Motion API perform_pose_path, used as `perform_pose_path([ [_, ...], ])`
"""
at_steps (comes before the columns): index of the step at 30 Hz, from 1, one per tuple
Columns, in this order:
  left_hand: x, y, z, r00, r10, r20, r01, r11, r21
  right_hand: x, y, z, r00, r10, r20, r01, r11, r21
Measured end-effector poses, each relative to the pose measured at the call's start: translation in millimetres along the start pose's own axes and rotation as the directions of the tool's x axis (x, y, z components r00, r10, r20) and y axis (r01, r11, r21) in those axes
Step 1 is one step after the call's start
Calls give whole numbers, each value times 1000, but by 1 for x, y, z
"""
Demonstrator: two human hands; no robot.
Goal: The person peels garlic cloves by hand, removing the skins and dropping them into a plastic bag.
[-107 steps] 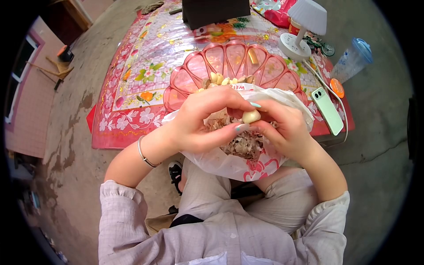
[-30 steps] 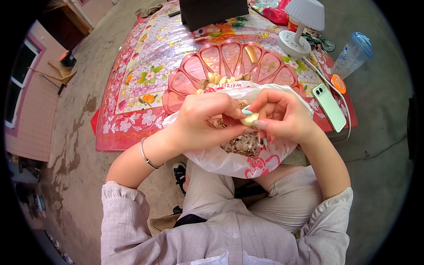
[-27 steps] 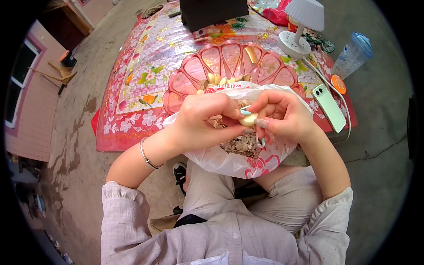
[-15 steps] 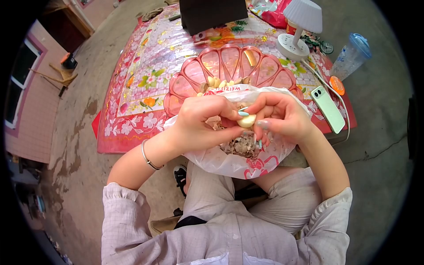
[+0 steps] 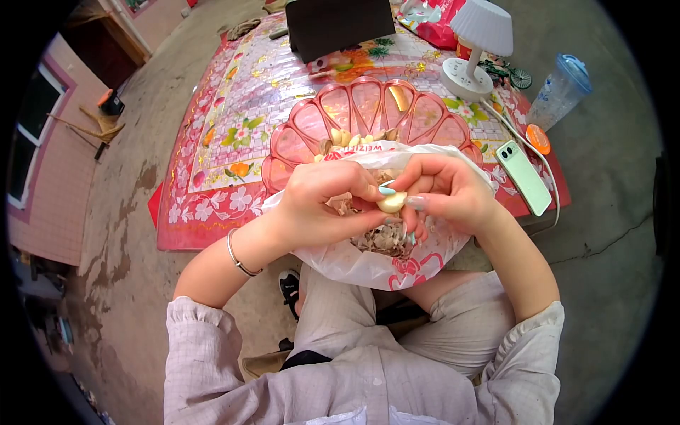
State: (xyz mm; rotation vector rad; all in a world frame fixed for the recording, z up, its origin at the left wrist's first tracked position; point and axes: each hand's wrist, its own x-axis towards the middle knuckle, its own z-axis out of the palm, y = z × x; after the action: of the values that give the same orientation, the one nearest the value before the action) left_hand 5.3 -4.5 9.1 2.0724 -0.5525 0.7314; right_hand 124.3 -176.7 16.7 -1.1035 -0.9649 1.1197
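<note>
Between the fingertips of both hands is a pale, peeled garlic clove [image 5: 392, 202]. My left hand [image 5: 322, 202] pinches it from the left, thumb below and index finger above. From the right, my right hand [image 5: 450, 195] touches it with thumb and index fingertips, its other fingers curled beneath. Under the hands a white plastic bag [image 5: 340, 261] with red print lies open, holding dry brownish peels [image 5: 382, 241]. Just behind the bag, several garlic cloves [image 5: 343, 138] sit in a pink translucent petal-shaped tray [image 5: 368, 106], partly covered by the bag.
On the floral tablecloth [image 5: 212, 149] stand a dark tablet [image 5: 340, 28] at the back and a white lamp [image 5: 467, 78]. To the right are a green phone [image 5: 524, 177], a white cable, an orange round item [image 5: 538, 139] and a lidded clear cup [image 5: 556, 95].
The clove and both hands have shifted slightly left and down in view. My right hand's fingers have curled under compared with the earliest frame. Both hands remain at the clove.
</note>
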Motion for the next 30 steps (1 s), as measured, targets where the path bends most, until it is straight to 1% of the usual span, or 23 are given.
perform_pose_path([
  [1,0,0,1,1000,1,0,-1,1000,0,0,-1,1,1000,-5,-2,5,999,-51],
  [5,0,1,1,1000,6,-9,-6,1000,-26,-1,-3,1,1000,26,4,-26,997,-66],
  [7,-1,1,1,1000,1,0,-1,1000,-29,-1,0,-4,997,42,65,-46,996,72],
  [11,0,3,0,1000,12,5,-12,1000,-20,-1,-1,-4,997,24,78,-30,996,83],
  [14,1,1,0,1000,25,1,-24,999,-26,-2,-3,-3,997,1,80,-4,999,48],
  [16,0,0,1,999,43,-4,-43,999,-33,-2,-6,0,998,37,49,-33,995,-92],
  [17,0,0,0,999,39,5,-39,999,-38,-2,-6,0,998,37,49,-32,995,-92],
  [19,-1,0,-1,999,36,15,-35,998,-42,-2,-5,-1,997,51,65,-52,999,16],
  [21,-2,0,-1,999,49,21,-48,999,-10,-2,-4,-2,996,43,75,-45,998,33],
  [23,-1,0,0,999,47,16,-47,999,-21,-3,-3,-3,996,34,85,-39,998,50],
  [25,-1,0,0,999,47,11,-47,998,-31,-3,-3,-4,995,28,101,-39,993,114],
  [26,-1,0,0,999,50,5,-50,998,-37,-3,-3,-3,995,27,101,-38,993,113],
  [28,0,0,0,998,55,0,-55,998,-42,-3,-3,-3,995,4,101,-8,999,34],
  [30,0,0,0,999,46,-1,-46,997,-62,-3,-6,-2,995,14,102,-16,1000,17],
])
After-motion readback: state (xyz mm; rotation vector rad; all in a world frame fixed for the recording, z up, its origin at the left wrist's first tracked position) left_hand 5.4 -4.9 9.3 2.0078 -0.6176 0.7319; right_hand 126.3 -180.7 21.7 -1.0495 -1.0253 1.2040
